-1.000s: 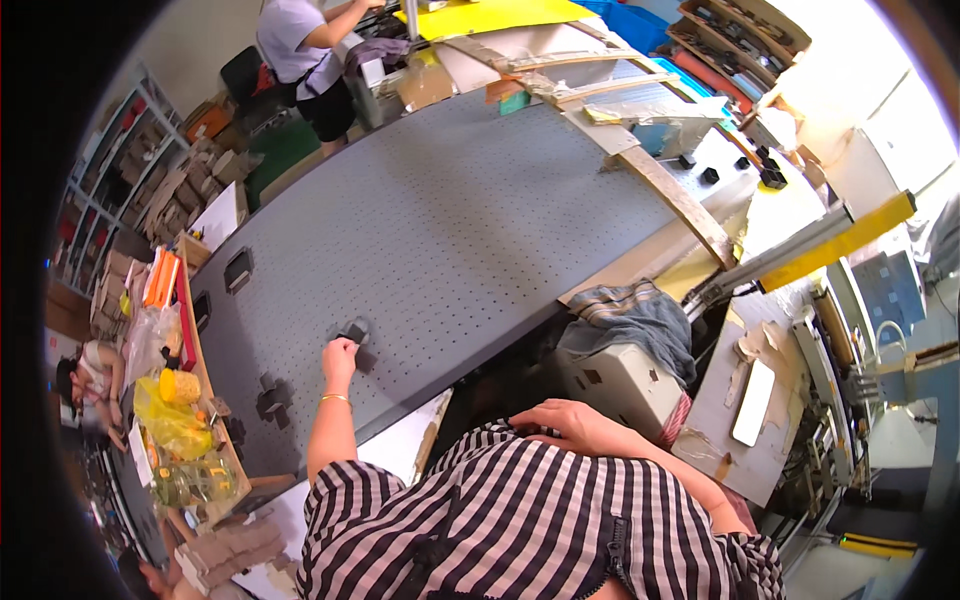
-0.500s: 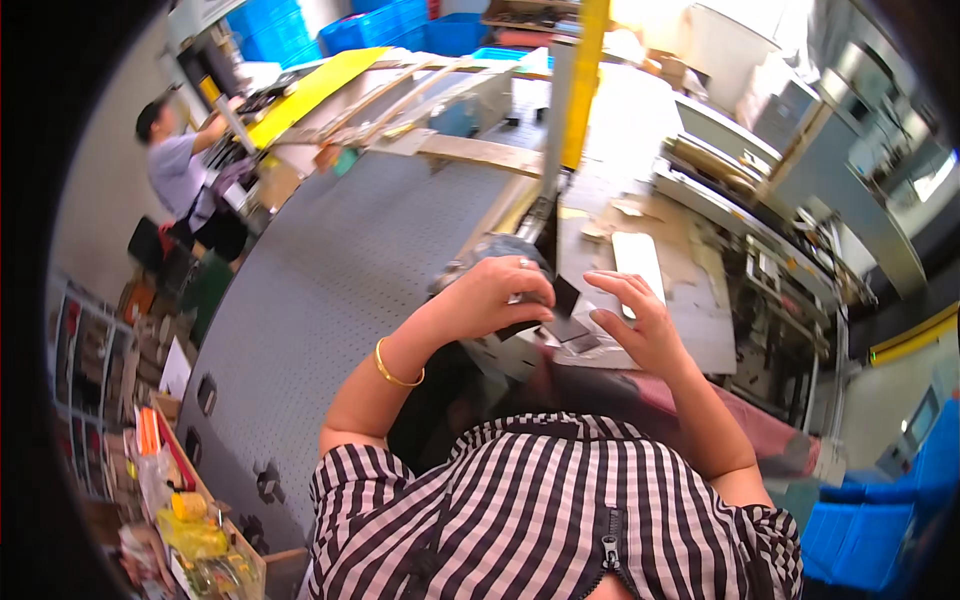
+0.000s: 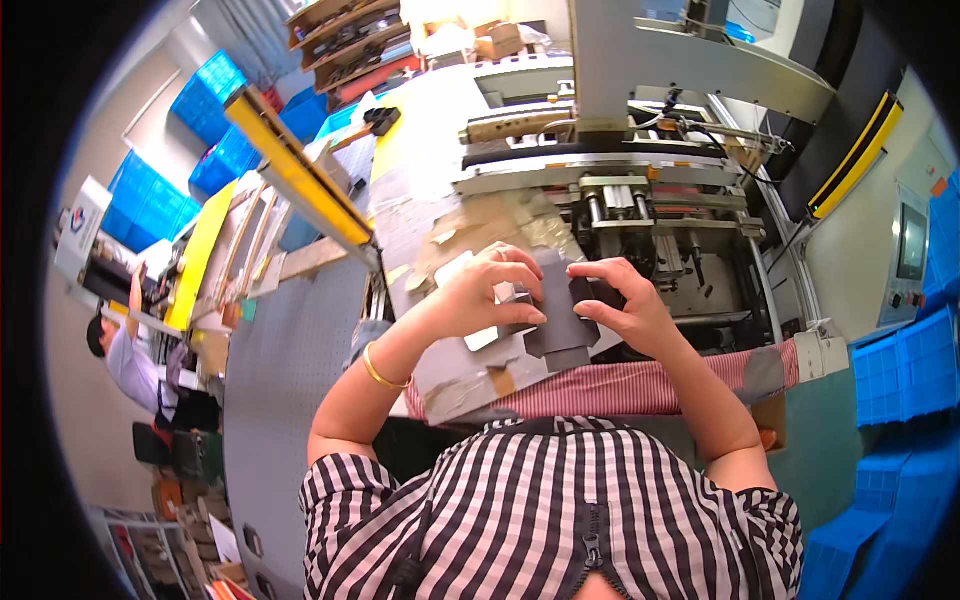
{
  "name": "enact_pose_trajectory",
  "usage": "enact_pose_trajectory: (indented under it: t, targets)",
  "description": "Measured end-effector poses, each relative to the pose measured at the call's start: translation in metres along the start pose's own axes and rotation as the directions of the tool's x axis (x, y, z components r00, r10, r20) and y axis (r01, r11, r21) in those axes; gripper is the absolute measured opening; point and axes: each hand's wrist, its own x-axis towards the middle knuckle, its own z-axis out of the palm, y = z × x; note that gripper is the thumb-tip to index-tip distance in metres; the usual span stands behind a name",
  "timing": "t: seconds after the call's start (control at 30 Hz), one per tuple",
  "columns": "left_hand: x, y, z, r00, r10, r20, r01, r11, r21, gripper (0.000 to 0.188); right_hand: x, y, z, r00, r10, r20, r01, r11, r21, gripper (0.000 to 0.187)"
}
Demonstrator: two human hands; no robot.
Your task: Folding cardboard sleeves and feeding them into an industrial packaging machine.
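Note:
A dark grey, flat cut piece with tabs and notched corners, like a card box blank, is held up in front of me between both hands. My left hand is closed, thumb and fingers pinching its left side. On the right edge, my right hand grips a dark flap between thumb and fingers. Behind my left hand, a white flat thing with rounded corners shows in part on the worktable, mostly hidden by the hand.
Brown torn paper covers part of the worktable. Beyond stands a machine with metal rails and yellow guard bars. A red striped cloth roll runs along the near edge. Blue crates stand right; a person works far left.
My view has swung right toward the machine. The dark grey piece now shows broad and flat; my right hand, apart from it before, has closed on its right edge.

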Motion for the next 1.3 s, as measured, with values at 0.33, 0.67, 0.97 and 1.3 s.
enact_pose_trajectory:
  t: [0.33, 0.67, 0.97, 1.3]
  targets:
    - [0.1, -0.081, 0.015, 0.935, 0.206, -0.288, -0.143, 0.964, 0.226, 0.046, 0.078, 0.067, -0.067, 0.973, -0.223, -0.064, 0.165, 0.859, -0.484, 0.057]
    - [0.302, -0.169, -0.063, 0.93, -0.199, -0.308, 0.091, 0.94, -0.329, 0.059, 0.259, 0.188, -0.191, 0.995, 0.086, -0.059, -0.09, 0.994, -0.069, 0.059]
    - [0.307, -0.159, -0.072, 0.819, 0.111, -0.563, -0.021, 0.986, 0.164, 0.08, 0.279, 0.149, -0.191, 0.896, -0.226, -0.382, 0.177, 0.971, -0.16, 0.038]
    - [-0.099, -0.115, -0.037, 0.588, -0.286, -0.757, 0.347, 0.934, -0.084, 0.024, 0.011, 0.011, 0.103, 0.771, 0.006, 0.637, -0.136, 0.978, 0.156, 0.019]
